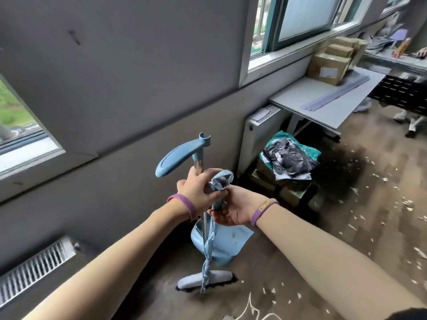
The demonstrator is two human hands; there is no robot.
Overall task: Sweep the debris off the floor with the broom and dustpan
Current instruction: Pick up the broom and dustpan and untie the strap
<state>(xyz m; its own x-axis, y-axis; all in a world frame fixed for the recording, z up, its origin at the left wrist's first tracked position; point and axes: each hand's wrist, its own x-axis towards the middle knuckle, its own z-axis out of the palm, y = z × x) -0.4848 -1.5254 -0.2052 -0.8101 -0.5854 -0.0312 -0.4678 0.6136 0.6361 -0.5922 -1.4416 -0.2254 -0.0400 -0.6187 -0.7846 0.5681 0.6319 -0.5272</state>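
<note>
Closest in, a few white chips of debris (264, 290) sit on the floor (300, 262), and loads more are scattered off to the right, away from the wall (115, 158).

The broom (204, 279) has its head flat on the floor right at the wall edge, with the handle running pretty much straight up to the hands. The dustpan (227, 244) stands just behind it, pole upright too, so both long axes are near vertical and side by side.

The left hand (196, 192) is wrapped around the dustpan's metal pole just under its curved blue grip, with the thumb lying over the broom's top end. The right hand (233, 211) is palm up, fingers curled around the broom handle just below that.

My read is the two tools need splitting apart next. Since the mess is all on the right, it's handy that the broom is already in the right hand, the nearer one. I'd guess no sweeping has happened yet.
</note>
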